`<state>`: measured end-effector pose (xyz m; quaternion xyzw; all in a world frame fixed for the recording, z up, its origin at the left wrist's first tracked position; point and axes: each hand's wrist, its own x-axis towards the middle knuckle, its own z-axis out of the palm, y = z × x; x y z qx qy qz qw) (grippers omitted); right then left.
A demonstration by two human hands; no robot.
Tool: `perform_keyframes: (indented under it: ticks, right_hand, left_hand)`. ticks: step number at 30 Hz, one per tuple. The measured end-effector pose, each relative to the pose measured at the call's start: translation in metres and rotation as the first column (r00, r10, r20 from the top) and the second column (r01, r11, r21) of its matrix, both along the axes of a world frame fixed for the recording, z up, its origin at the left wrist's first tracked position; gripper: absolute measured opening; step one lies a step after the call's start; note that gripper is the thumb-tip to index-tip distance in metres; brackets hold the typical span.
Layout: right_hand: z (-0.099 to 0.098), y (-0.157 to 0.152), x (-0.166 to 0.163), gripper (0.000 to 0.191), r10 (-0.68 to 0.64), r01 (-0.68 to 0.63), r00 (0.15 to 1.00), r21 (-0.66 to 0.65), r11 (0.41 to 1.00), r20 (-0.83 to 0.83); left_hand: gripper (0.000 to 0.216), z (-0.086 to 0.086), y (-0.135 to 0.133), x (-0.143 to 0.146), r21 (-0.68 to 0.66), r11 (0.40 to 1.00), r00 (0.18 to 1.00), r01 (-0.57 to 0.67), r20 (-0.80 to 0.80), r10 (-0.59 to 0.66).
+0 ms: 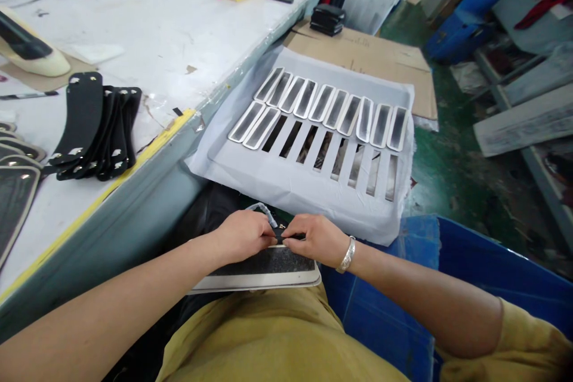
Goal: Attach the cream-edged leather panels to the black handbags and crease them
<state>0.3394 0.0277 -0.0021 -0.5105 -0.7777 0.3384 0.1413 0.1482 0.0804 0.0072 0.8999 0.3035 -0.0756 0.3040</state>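
On the lap rests a dark panel with white edging (pixel 268 264), its far side partly covered by the fingers. My left hand (pixel 248 235) is closed in a pinch just over the panel's far edge. Close by on the right, my right hand (pixel 317 239), with a silver bracelet at the wrist, pinches too. Between the fingertips shows a small black piece (pixel 278 235) with a tiny gold-coloured metal bit; most of it is hidden. A pale grey-blue strip (pixel 265 210) curls up behind my left fingers.
Ahead, a pale cloth-covered tray (pixel 286 170) with slots carries several white-edged dark strips (pixel 305 98). Black pieces with metal studs (pixel 85 119) are stacked on the white table (pixel 170 30) at left. A blue bin (pixel 380 304) stands at right; cardboard (pixel 371 57) lies beyond the tray.
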Motion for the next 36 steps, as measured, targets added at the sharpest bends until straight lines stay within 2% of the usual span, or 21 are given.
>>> perform_keyframes:
  ticks: [4, 8, 11, 14, 18, 22, 28, 31, 33, 36]
  right_hand:
    - [0.0, 0.0, 0.013, 0.02, 0.065, -0.07, 0.993, -0.048, 0.996, -0.099]
    - [0.003, -0.004, 0.034, 0.025, 0.092, -0.112, 0.975, -0.092, 0.989, -0.2]
    - [0.003, -0.012, 0.041, 0.022, 0.062, -0.059, 0.982, 0.022, 0.998, -0.179]
    - [0.0, -0.019, 0.04, 0.022, 0.076, -0.053, 0.989, 0.177, 0.983, -0.125]
    - [-0.003, -0.022, 0.037, 0.023, 0.15, -0.138, 0.989, 0.338, 0.931, -0.011]
    - [0.0, -0.02, 0.034, 0.023, 0.209, -0.249, 0.967, 0.38, 0.891, 0.143]
    - [0.016, -0.017, 0.025, 0.023, 0.265, -0.381, 0.9, 0.332, 0.863, 0.345]
    - [0.024, -0.014, 0.019, 0.021, 0.27, -0.382, 0.884, 0.256, 0.888, 0.381]
    - [0.027, -0.008, 0.014, 0.022, 0.258, -0.342, 0.889, 0.175, 0.923, 0.378]
    - [0.031, 0.005, 0.006, 0.025, 0.229, -0.268, 0.884, 0.039, 0.963, 0.408]
  left_hand:
    - [0.025, 0.0, -0.002, 0.004, 0.037, 0.999, 1.0, 0.003, 0.007, -0.003]
    - [0.023, -0.002, 0.001, 0.006, -0.001, 1.0, 0.998, 0.018, 0.053, -0.018]
    - [0.023, -0.003, 0.004, 0.009, -0.087, 0.996, 0.993, 0.034, 0.114, -0.024]
    - [0.023, -0.005, 0.007, 0.012, -0.194, 0.979, 0.983, 0.063, 0.179, -0.027]
    - [0.023, -0.009, 0.011, 0.013, -0.261, 0.961, 0.979, 0.089, 0.199, -0.037]
    - [0.023, -0.011, 0.011, 0.016, -0.233, 0.97, 0.989, 0.065, 0.143, -0.032]
    - [0.022, -0.004, 0.004, 0.03, -0.061, 0.998, 0.999, 0.016, 0.034, -0.014]
    - [0.023, -0.001, 0.002, 0.032, 0.005, 1.0, 1.0, -0.01, -0.019, 0.01]
    - [0.023, -0.002, 0.003, 0.029, -0.022, 1.0, 1.0, -0.011, -0.008, 0.011]
    - [0.021, -0.008, 0.01, 0.018, -0.205, 0.979, 0.997, -0.018, 0.069, 0.033]
